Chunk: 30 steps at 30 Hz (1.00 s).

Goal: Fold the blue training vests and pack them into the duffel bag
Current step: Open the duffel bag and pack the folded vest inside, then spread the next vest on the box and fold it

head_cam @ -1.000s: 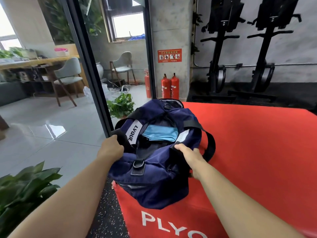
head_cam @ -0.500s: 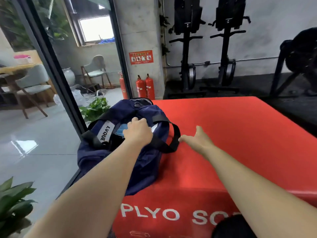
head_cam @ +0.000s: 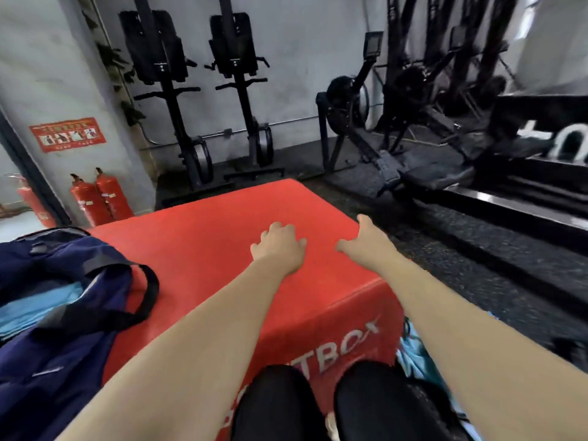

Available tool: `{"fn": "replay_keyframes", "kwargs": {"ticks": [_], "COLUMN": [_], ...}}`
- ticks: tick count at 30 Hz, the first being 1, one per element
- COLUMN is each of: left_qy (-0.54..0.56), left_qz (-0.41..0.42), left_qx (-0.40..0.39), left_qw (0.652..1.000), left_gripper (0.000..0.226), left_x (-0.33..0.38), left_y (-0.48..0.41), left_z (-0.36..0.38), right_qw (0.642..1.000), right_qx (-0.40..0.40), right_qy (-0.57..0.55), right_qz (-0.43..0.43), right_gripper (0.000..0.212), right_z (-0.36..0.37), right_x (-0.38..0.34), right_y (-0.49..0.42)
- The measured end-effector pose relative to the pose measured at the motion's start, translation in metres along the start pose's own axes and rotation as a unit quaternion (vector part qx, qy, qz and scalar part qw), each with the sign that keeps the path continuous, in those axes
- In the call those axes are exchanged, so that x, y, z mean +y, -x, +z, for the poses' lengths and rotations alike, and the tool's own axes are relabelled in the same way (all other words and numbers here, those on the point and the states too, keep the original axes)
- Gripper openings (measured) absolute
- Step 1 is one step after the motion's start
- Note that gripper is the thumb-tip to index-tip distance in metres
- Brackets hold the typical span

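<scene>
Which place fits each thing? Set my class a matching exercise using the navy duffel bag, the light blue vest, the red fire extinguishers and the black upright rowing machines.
Things
1. navy blue fabric duffel bag
2. light blue cloth vest
3. red metal fire extinguishers
4. black upright rowing machines

Places
A. standing against the grey wall at the back
B. inside the open bag
C. on the left end of the red padded box
D. on the floor at the foot of the concrete pillar

Pairs: 1-C, 2-B, 3-D, 4-A
</scene>
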<state>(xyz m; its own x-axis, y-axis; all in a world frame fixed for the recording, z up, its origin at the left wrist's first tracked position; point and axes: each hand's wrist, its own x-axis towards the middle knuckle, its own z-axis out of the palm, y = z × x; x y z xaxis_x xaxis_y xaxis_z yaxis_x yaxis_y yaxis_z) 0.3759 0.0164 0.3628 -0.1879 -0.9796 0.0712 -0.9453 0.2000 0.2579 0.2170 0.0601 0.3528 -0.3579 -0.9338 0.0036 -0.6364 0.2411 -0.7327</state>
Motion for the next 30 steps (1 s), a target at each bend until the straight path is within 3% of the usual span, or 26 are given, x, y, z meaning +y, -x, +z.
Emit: {"fn": "replay_keyframes", "kwargs": {"ticks": [15, 30], "left_qy": [0.004, 0.053], "left_qz": [0.195, 0.196], "left_qx": [-0.131, -0.278], "left_qw": [0.972, 0.939], "left_gripper": [0.041, 0.041], "left_x": [0.212, 0.258], "left_y": [-0.007, -0.029], "left_z": [0.156, 0.342], "right_qw": [0.988, 0.941], "right_qx": [0.023, -0.037], "right_qy": [-0.031, -0.012], "right_qz": [0.152, 0.336], "right_gripper": [0.082, 0.043], "right_z": [-0.115, -0.042], "right_x": [0.237, 0.432], "right_y": [-0.021, -0.055]}}
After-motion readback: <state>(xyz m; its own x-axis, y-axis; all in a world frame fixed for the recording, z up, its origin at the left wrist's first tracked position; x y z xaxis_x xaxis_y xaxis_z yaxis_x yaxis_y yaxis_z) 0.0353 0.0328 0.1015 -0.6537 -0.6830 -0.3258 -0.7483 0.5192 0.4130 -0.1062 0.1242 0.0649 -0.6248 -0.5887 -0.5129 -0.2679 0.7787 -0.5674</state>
